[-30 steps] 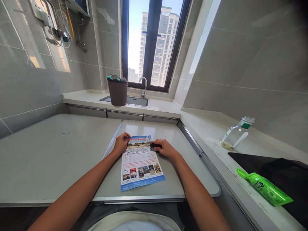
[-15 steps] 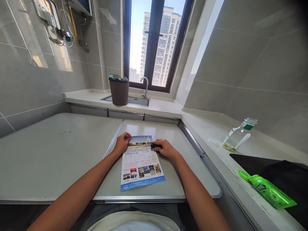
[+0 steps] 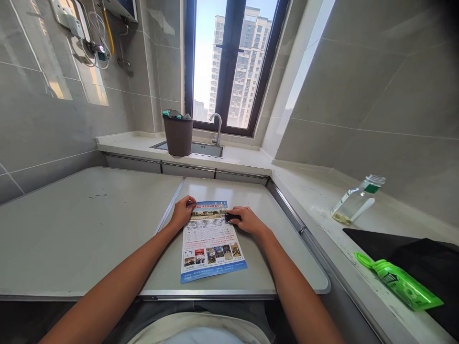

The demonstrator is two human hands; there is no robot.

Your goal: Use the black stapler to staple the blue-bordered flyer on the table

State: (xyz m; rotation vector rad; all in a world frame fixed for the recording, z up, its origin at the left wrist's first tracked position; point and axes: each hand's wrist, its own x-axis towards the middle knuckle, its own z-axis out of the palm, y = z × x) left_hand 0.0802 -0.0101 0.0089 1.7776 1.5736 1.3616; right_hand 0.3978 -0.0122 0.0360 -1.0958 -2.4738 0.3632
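A printed flyer (image 3: 211, 239) with a blue border, red text and a row of small photos lies on the white folding table. At its upper left corner, my left hand (image 3: 183, 210) is closed, pinching the paper's edge between thumb and fingers. Across from it, my right hand (image 3: 248, 220) is closed around a small black stapler-like tool (image 3: 233, 218). The front of that tool overlaps the flyer's upper right edge. Whether paper sits inside its jaws is too small to tell.
On the right counter are a clear glass bottle (image 3: 358, 198), a black cloth (image 3: 401, 243) and a green squeeze pouch (image 3: 405, 284) with its cap flipped up. A brown bin (image 3: 178, 137) stands by the sink (image 3: 206, 150) and faucet (image 3: 217, 128). The table (image 3: 89, 229) has a seam left of the flyer.
Only a slight shift of the camera shows. Both hands stay at the same spots on the flyer, with the black tool still in my right hand.
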